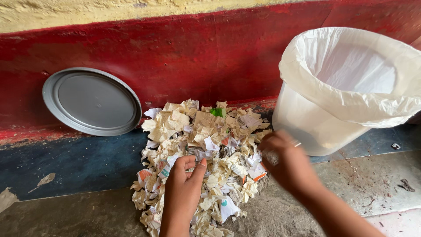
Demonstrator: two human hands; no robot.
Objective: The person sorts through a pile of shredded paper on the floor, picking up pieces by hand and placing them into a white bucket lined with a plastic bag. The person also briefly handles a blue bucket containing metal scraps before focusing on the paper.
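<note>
A pile of crumpled paper scraps (pixel 206 131), mostly cream with bits of white, orange and green, lies on the floor against a red wall. My left hand (pixel 184 184) rests on the front of the pile with fingers bent, touching the scraps. Blurred by motion, my right hand (pixel 287 164) hovers at the pile's right edge with fingers closed on a few pale scraps. Just beyond it stands a white bucket (pixel 307 127) lined with a white plastic bag (pixel 351 70); the bucket is tilted toward me.
A round grey lid (pixel 92 101) leans against the red wall to the left of the pile. The floor is worn concrete, with a dark blue band at the wall's base. Small debris lies on the floor at the right.
</note>
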